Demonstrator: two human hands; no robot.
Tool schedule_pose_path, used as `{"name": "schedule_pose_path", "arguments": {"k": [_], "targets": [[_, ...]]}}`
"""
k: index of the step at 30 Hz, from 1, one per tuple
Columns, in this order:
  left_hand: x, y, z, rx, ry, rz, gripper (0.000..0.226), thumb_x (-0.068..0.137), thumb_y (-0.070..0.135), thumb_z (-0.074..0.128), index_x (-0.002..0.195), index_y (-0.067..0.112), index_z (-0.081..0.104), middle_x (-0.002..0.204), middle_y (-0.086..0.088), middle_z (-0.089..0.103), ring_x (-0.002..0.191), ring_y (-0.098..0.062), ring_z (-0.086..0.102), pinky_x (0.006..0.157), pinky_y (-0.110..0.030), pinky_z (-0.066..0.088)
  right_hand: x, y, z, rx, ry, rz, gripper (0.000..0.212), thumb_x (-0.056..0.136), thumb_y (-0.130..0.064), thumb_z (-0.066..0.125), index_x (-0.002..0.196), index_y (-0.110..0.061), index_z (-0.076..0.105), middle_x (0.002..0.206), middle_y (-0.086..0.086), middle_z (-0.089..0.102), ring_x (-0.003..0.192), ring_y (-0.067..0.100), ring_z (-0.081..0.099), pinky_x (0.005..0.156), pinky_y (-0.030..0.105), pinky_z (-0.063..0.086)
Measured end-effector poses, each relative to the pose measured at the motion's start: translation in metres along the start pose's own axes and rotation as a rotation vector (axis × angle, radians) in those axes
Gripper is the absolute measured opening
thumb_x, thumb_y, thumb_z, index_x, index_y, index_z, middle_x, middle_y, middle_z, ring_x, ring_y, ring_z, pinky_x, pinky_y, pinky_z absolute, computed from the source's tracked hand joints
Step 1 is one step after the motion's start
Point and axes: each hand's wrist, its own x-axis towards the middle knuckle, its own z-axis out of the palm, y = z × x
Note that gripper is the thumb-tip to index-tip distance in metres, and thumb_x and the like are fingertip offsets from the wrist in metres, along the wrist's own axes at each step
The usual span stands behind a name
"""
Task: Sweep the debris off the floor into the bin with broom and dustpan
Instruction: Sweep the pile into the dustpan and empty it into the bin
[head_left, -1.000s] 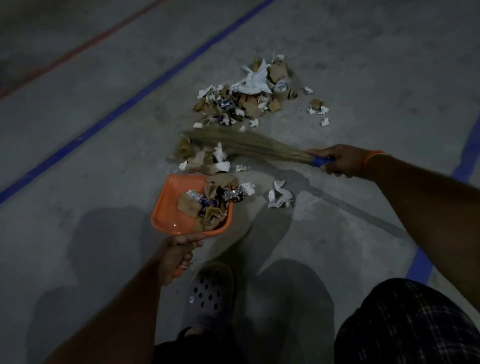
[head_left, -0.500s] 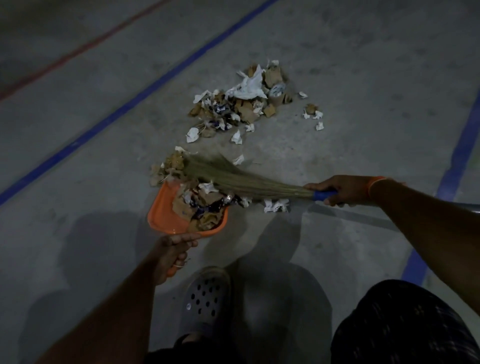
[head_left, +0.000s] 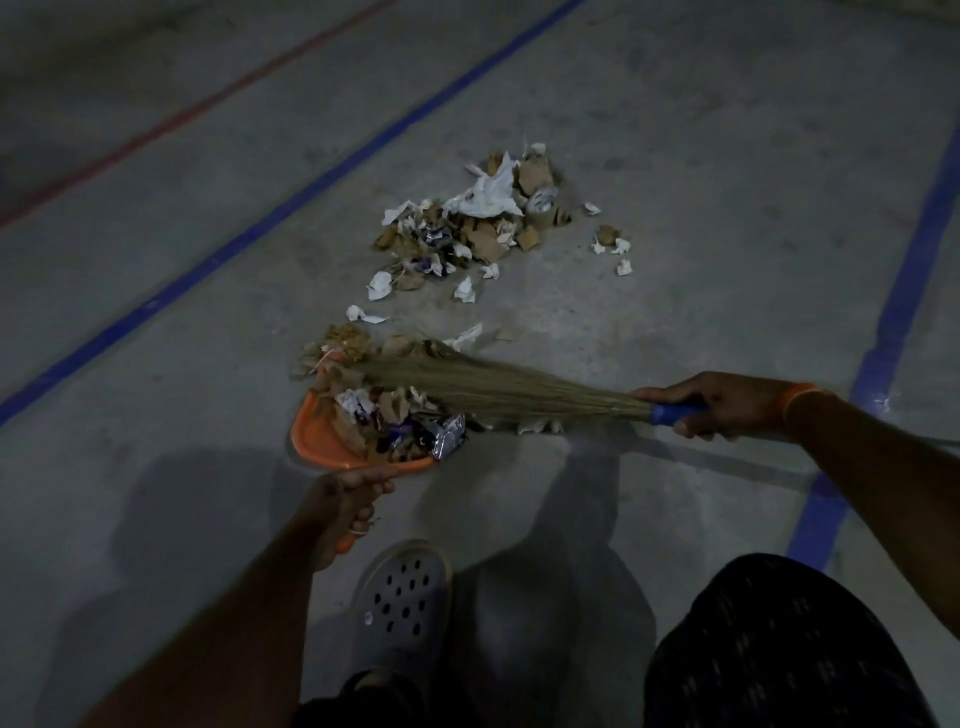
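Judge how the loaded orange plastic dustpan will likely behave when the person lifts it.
The orange plastic dustpan is probably light: the left hand alone grips its handle. It looks stiff and keeps its shape. The paper and foil scraps are heaped past the front lip, so some may spill if it tips forward.

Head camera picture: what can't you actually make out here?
- Bin: nowhere in the head view.
- Orange dustpan handle: mostly hidden by the left hand.
- Dustpan mouth: covered by the broom and scraps.
- Wrapper print in the debris pile: too small, too dim.
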Motion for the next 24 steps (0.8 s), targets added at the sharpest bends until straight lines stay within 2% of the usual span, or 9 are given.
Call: {"name": "schedule_pose_path", "arguments": {"k": [3, 10, 13, 19, 22, 24], "targets": [[-0.003, 0.005, 0.004, 0.028, 0.030, 0.028, 0.018, 0.102, 0.008, 0.053, 0.113, 0.005, 0.067, 0.055, 0.003, 0.051, 0.043, -0.008, 0.036, 0.036, -0.018, 0.030, -0.016, 0.003, -0.007, 0.027, 0.036, -0.022, 0.065, 0.092, -0.014, 0.063, 0.138, -0.055, 0.040, 0.076, 0.002, 0.060, 0.065, 0.017, 0.054, 0.056, 0.032, 0.049], [-0.008, 0.024, 0.018, 0.037, 0.069, 0.084, 0.018, 0.102, 0.004, 0.050, 0.109, 0.005, 0.067, 0.051, 0.010, 0.058, 0.040, -0.003, 0.037, 0.036, -0.016, 0.031, -0.047, 0.006, -0.022, 0.143, 0.113, -0.036, 0.065, 0.091, -0.012, 0.065, 0.139, -0.049, 0.043, 0.071, 0.004, 0.057, 0.065, 0.020, 0.051, 0.058, 0.039, 0.045], [-0.004, 0.025, 0.022, 0.053, 0.074, 0.105, 0.021, 0.102, 0.002, 0.050, 0.108, 0.008, 0.069, 0.061, 0.009, 0.061, 0.043, -0.005, 0.037, 0.039, -0.018, 0.032, -0.059, 0.002, -0.026, 0.222, 0.142, -0.020, 0.063, 0.091, -0.008, 0.064, 0.136, -0.050, 0.046, 0.071, 0.008, 0.055, 0.064, 0.022, 0.049, 0.058, 0.037, 0.045], [-0.007, 0.022, 0.026, 0.028, 0.039, 0.095, 0.018, 0.102, 0.004, 0.050, 0.104, 0.006, 0.068, 0.053, 0.008, 0.056, 0.040, -0.004, 0.035, 0.037, -0.017, 0.030, -0.065, 0.003, -0.030, 0.314, 0.197, 0.014, 0.063, 0.090, -0.008, 0.063, 0.138, -0.045, 0.047, 0.082, 0.027, 0.055, 0.069, 0.028, 0.051, 0.059, 0.038, 0.046], [-0.009, 0.022, 0.024, 0.015, 0.036, 0.103, 0.020, 0.102, 0.003, 0.049, 0.107, 0.006, 0.067, 0.050, 0.008, 0.057, 0.040, -0.003, 0.034, 0.036, -0.017, 0.030, -0.062, -0.003, -0.027, 0.339, 0.221, 0.023, 0.063, 0.092, -0.004, 0.060, 0.137, -0.045, 0.046, 0.083, 0.019, 0.056, 0.069, 0.027, 0.050, 0.058, 0.037, 0.045], [-0.007, 0.023, 0.021, 0.006, 0.032, 0.112, 0.021, 0.102, 0.002, 0.049, 0.109, 0.006, 0.068, 0.061, 0.006, 0.062, 0.042, -0.004, 0.035, 0.037, -0.017, 0.030, -0.059, -0.007, -0.024, 0.318, 0.237, 0.024, 0.063, 0.093, -0.004, 0.059, 0.137, -0.046, 0.044, 0.083, 0.017, 0.056, 0.069, 0.026, 0.050, 0.058, 0.036, 0.045]]}}
